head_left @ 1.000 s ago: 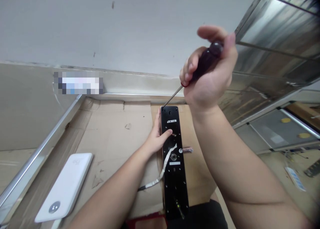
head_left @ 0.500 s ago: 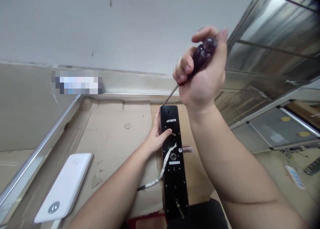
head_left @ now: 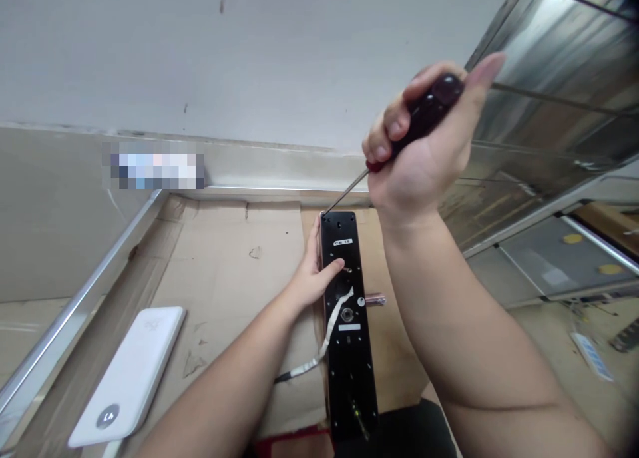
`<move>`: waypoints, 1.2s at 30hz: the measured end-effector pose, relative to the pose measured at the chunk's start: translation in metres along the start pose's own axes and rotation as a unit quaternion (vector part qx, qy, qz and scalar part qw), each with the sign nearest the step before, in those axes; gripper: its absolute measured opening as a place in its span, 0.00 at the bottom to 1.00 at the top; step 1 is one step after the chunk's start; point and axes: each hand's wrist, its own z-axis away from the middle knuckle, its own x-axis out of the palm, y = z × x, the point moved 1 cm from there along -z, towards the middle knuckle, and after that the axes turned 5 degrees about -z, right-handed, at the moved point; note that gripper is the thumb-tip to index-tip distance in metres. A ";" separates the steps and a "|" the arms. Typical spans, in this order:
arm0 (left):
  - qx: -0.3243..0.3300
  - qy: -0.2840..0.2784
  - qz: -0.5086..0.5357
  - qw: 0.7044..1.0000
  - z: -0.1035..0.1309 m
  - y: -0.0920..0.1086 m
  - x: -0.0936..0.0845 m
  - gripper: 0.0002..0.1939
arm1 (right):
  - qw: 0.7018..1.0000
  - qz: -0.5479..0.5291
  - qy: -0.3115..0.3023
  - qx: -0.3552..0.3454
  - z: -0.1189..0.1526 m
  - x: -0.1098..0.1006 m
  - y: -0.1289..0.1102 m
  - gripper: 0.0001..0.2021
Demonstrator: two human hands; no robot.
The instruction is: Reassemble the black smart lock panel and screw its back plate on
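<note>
Works at a metal-edged desk [head_left: 77,306] lined with cardboard [head_left: 234,258], with a grey surface [head_left: 279,65] across the top of the frame. Clasps a long, black, white-labelled panel [head_left: 350,365], lower centre, in half-curled left grip [head_left: 313,277]; wraps right grip [head_left: 418,165] round a screwdriver [head_left: 424,122].

Right hand: the person's right hand [head_left: 424,157] has swung toward 3 o'clock since half a second ago, rolling with the tool it grips.
Thumb: its thumb [head_left: 483,77], beside the handle's butt earlier, now reaches past it, pointing to about 2 o'clock.
Forefinger: lifted off the handle before, the forefinger [head_left: 424,80] now curls over it.
Screwdriver: the dark handle of the screwdriver [head_left: 424,120] has followed; its shaft [head_left: 348,191], steeper half a second ago, now leans nearer 2 o'clock.
Wrist: this too has drifted slightly toward 3 o'clock.
Power bank display: on the white power bank [head_left: 132,371], the second character, S-like before, now resembles an h.
</note>
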 end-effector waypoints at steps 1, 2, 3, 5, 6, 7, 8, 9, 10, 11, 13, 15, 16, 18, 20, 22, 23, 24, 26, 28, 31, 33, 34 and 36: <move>0.002 0.003 0.003 1.000 0.000 0.000 0.000 0.50 | 1.000 0.013 0.013 -0.002 0.000 -0.001 -0.002 0.29; 0.003 0.004 0.007 1.000 0.000 0.000 0.001 0.50 | 0.999 0.026 0.023 -0.002 0.000 -0.003 -0.004 0.29; 0.000 0.004 0.013 1.000 0.000 -0.001 0.001 0.50 | 0.999 0.035 0.028 -0.002 -0.001 -0.004 -0.006 0.28; -0.011 0.011 0.025 1.000 0.000 -0.002 0.000 0.48 | 0.999 0.026 0.022 -0.010 -0.001 -0.007 -0.008 0.27; -0.017 0.023 0.025 0.999 -0.001 -0.002 -0.001 0.46 | 1.000 0.018 0.013 -0.014 -0.002 -0.009 -0.008 0.27; -0.017 0.043 0.018 0.999 -0.002 -0.002 -0.003 0.44 | 1.000 0.015 0.006 -0.015 -0.002 -0.010 -0.008 0.26; -0.012 0.069 0.001 0.998 -0.002 -0.001 -0.006 0.40 | 1.000 0.017 0.005 -0.011 -0.002 -0.010 -0.008 0.26; -0.001 0.099 -0.026 0.995 -0.003 0.000 -0.010 0.36 | 1.000 0.023 0.012 -0.002 -0.002 -0.011 -0.008 0.26; 0.011 0.127 -0.062 0.990 -0.003 0.002 -0.014 0.32 | 0.999 0.027 0.024 0.011 -0.001 -0.011 -0.008 0.26; 0.024 0.151 -0.102 0.983 -0.004 0.004 -0.017 0.28 | 0.999 0.025 0.039 0.028 -0.001 -0.011 -0.009 0.26; 0.044 0.181 -0.177 0.966 -0.004 0.009 -0.024 0.22 | 0.996 0.007 0.062 0.063 0.001 -0.012 -0.009 0.26; 0.059 0.190 -0.230 0.953 -0.004 0.012 -0.028 0.17 | 0.994 -0.011 0.067 0.088 0.002 -0.013 -0.007 0.26; 0.067 0.191 -0.247 0.948 -0.004 0.013 -0.028 0.14 | 0.994 -0.014 0.064 0.093 0.003 -0.014 -0.006 0.27; 0.081 0.189 -0.275 0.939 -0.003 0.014 -0.029 0.10 | 0.995 -0.016 0.044 0.089 0.003 -0.017 -0.002 0.27; 0.085 0.181 -0.301 0.933 -0.003 0.014 -0.030 0.09 | 0.996 -0.016 0.021 0.082 0.003 -0.022 0.002 0.28; 0.074 0.175 -0.325 0.926 -0.004 0.016 -0.034 0.10 | 0.996 -0.022 0.011 0.083 0.002 -0.028 0.003 0.27; 0.058 0.178 -0.342 0.921 -0.005 0.016 -0.039 0.10 | 0.996 -0.028 0.012 0.086 0.000 -0.033 0.002 0.27; 0.035 0.184 -0.362 0.913 -0.006 0.016 -0.045 0.11 | 0.995 -0.038 0.015 0.088 -0.002 -0.038 -0.001 0.26; -0.039 0.204 -0.413 0.887 -0.007 0.016 -0.060 0.11 | 0.993 -0.075 0.020 0.090 -0.007 -0.054 -0.008 0.24; -0.134 0.199 -0.462 0.854 -0.009 0.013 -0.076 0.10 | 0.987 -0.126 0.028 0.091 -0.012 -0.074 -0.015 0.21; -0.224 0.172 -0.520 0.806 -0.009 0.007 -0.092 0.12 | 0.970 -0.171 0.006 0.171 -0.012 -0.105 -0.019 0.17; -0.245 0.170 -0.537 0.789 -0.009 0.003 -0.097 0.24 | 0.949 -0.173 -0.020 0.264 -0.006 -0.122 -0.013 0.17; -0.253 0.171 -0.540 0.785 -0.009 0.000 -0.098 0.29 | 0.934 -0.163 -0.029 0.316 -0.001 -0.130 -0.007 0.17; -0.265 0.164 -0.543 0.780 -0.008 -0.004 -0.100 0.29 | 0.907 -0.122 -0.027 0.403 0.010 -0.146 0.008 0.16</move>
